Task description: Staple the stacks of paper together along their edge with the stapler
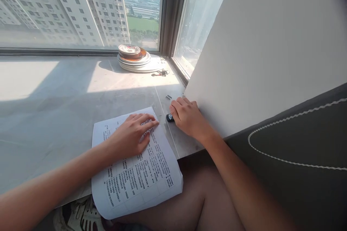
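Printed sheets of paper [151, 166] lie on the grey sill, their near edge bending over the front above the legs. My left hand [132, 133] rests flat on the upper part of the sheets, fingers stretched out and thumb apart. To the right of the paper, my right hand [187, 115] is closed over a small black stapler [169, 118] on the sill. Only its rounded end with a white mark shows; the palm hides the rest. Just beyond that hand lie small grey strips that look like staples [168, 97].
A stack of plates [132, 63] stands in the far corner by the window frame [173, 18]. Keys [160, 73] lie beside it. A white wall panel [265, 43] closes off the right side. Below the sill are bare legs and a light shoe [86, 216].
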### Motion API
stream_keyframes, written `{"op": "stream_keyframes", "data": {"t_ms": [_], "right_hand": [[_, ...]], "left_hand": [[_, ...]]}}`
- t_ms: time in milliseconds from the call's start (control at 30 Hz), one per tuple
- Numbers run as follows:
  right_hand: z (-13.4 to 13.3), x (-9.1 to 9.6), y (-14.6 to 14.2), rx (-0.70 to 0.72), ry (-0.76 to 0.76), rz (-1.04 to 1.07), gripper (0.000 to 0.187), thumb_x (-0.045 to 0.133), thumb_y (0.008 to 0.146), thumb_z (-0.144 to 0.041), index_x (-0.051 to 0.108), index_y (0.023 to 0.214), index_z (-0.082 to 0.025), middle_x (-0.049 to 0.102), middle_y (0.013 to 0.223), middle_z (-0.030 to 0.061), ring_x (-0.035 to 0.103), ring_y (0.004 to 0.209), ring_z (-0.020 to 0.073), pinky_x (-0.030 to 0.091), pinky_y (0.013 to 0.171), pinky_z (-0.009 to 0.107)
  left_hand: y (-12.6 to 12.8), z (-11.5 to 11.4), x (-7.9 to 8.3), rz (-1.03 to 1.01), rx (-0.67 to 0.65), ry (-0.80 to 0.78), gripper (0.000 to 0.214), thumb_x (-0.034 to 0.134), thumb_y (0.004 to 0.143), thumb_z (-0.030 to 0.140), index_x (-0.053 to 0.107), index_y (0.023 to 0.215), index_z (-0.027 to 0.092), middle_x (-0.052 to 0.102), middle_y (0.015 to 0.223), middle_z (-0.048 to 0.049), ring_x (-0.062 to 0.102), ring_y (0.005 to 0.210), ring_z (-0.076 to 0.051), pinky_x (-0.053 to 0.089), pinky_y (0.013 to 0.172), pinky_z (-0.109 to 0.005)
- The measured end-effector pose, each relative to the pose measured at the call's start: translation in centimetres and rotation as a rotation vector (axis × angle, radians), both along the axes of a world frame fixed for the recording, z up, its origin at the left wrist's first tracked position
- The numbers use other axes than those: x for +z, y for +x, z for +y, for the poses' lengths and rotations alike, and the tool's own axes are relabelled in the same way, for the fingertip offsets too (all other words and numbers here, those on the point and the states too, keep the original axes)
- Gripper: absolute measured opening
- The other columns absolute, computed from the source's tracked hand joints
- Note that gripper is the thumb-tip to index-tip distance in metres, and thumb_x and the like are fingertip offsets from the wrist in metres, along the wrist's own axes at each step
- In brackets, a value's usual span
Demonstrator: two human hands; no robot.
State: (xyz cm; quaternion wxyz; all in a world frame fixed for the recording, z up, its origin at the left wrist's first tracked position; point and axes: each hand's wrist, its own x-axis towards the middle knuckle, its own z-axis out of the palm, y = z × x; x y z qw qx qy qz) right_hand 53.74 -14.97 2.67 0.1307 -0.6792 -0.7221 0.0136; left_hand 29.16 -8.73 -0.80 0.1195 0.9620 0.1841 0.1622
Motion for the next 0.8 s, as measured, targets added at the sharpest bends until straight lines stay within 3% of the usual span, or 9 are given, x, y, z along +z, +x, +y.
{"op": "stream_keyframes", "data": {"t_ms": [367, 500, 600, 700, 800], "right_hand": [[0.7, -0.2, 0.8, 0.03, 0.056, 0.065, 0.034, 0.035, 0.116, -0.04, 0.064, 0.109, -0.023, 0.063, 0.117, 0.0104, 0.06, 0.11, 0.0266, 0.046, 0.098, 0.043], [0.0, -0.1, 2.4, 0.062, 0.036, 0.151, 0.027, 0.055, 0.109, -0.048, 0.06, 0.127, -0.027, 0.065, 0.125, 0.0086, 0.061, 0.12, 0.0277, 0.049, 0.102, 0.044], [-0.6, -0.1, 3.6, 0.076, -0.027, 0.119, 0.03, 0.07, 0.1, -0.031, 0.059, 0.128, -0.027, 0.068, 0.125, 0.0083, 0.063, 0.118, 0.0283, 0.05, 0.1, 0.044], [-0.9, 0.1, 4.1, 0.036, -0.049, 0.132, 0.027, 0.064, 0.095, -0.01, 0.064, 0.117, -0.025, 0.072, 0.113, 0.0067, 0.066, 0.104, 0.0248, 0.05, 0.084, 0.037], [-0.7, 0.4, 3.3, -0.065, 0.052, 0.218, 0.02, 0.066, 0.095, -0.011, 0.066, 0.111, -0.023, 0.075, 0.108, 0.0068, 0.067, 0.098, 0.024, 0.048, 0.078, 0.034]], "left_hand": [[-0.5, 1.9, -0.9, -0.043, -0.005, -0.009, 0.044, 0.054, 0.097, 0.016, 0.069, 0.138, 0.022, 0.069, 0.145, -0.0124, 0.065, 0.131, -0.033, 0.049, 0.117, -0.062], [-0.5, 2.7, -0.9, -0.056, 0.087, -0.017, 0.037, 0.052, 0.103, 0.023, 0.074, 0.132, 0.022, 0.071, 0.142, -0.0119, 0.066, 0.131, -0.033, 0.052, 0.114, -0.061], [-0.5, 3.2, -1.1, -0.074, 0.149, -0.071, 0.036, 0.052, 0.107, 0.031, 0.077, 0.131, 0.023, 0.072, 0.142, -0.012, 0.067, 0.13, -0.033, 0.053, 0.113, -0.061], [-0.5, 3.6, -1.3, -0.102, 0.151, -0.176, 0.036, 0.06, 0.104, 0.039, 0.077, 0.134, 0.028, 0.069, 0.148, -0.0097, 0.063, 0.137, -0.036, 0.049, 0.116, -0.065], [-0.3, 4.0, -1.2, -0.157, 0.127, -0.296, 0.035, 0.071, 0.096, 0.038, 0.08, 0.129, 0.031, 0.071, 0.147, -0.0084, 0.064, 0.137, -0.039, 0.048, 0.118, -0.065]]}}
